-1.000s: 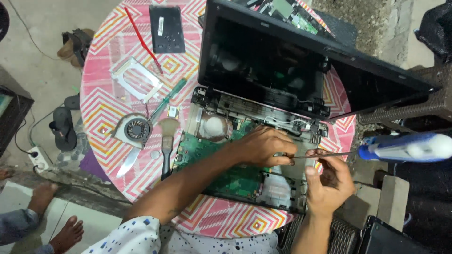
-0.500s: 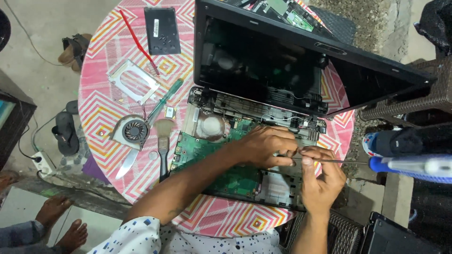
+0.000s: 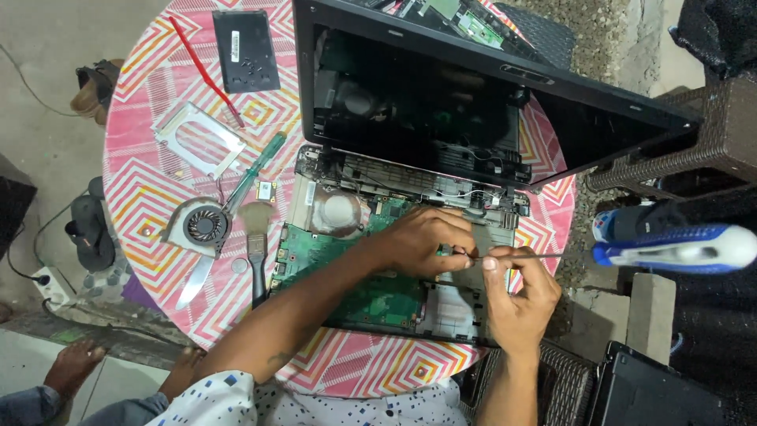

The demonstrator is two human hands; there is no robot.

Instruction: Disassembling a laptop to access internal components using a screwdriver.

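Green motherboard (image 3: 355, 272) exposed inside opened laptop base (image 3: 394, 252) on pink zigzag-patterned round table (image 3: 150, 197). Your left hand (image 3: 426, 241) rests on board, fingers curled, tips pressed at small part near right edge; whether part is pinched, cannot tell. Your right hand (image 3: 516, 296) closed around thin metal tool (image 3: 520, 254), tip meeting left fingertips (image 3: 465, 251). Fan (image 3: 203, 225), brush (image 3: 256, 244), green-handled screwdriver (image 3: 256, 173) lie left of base.

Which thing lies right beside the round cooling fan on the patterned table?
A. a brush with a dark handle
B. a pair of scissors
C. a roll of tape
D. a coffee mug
A: the brush lies just to the side of the fan on the table, between the fan and the opened laptop; no mug, scissors or tape show there.
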